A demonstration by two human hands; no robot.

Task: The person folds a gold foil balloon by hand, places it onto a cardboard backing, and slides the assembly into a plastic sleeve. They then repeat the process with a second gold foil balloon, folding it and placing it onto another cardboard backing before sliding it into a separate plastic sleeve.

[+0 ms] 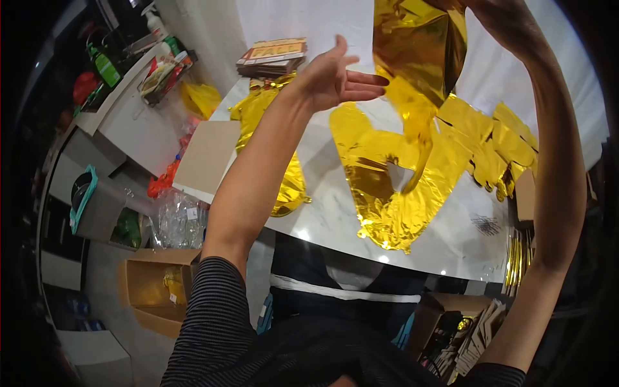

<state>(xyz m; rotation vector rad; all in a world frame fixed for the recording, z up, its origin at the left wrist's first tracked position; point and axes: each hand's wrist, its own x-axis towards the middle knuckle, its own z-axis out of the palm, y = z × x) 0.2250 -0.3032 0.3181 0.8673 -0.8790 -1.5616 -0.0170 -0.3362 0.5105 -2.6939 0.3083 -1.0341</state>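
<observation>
Raised over the table, my right hand [500, 18] grips the upper edge of a gold foil balloon [419, 45], which hangs down; the fingertips are cut off at the top of the view. My left hand [338, 79] is beside the balloon's left side, fingers stretched out and holding nothing. Beneath them, a flat V-shaped gold foil balloon [406, 213] lies on the white marbled table [316, 222], partly covered by the hanging foil. More gold foil [293, 187] lies left of it, partly behind my left forearm, and folded gold foil pieces [483, 138] lie to the right.
A stack of printed cards [272, 57] stands at the table's back left, with a cardboard sheet [207, 158] at the left edge. Open cardboard boxes [151, 284] are on the floor at left and lower right. A counter with bottles [106, 68] runs along the left.
</observation>
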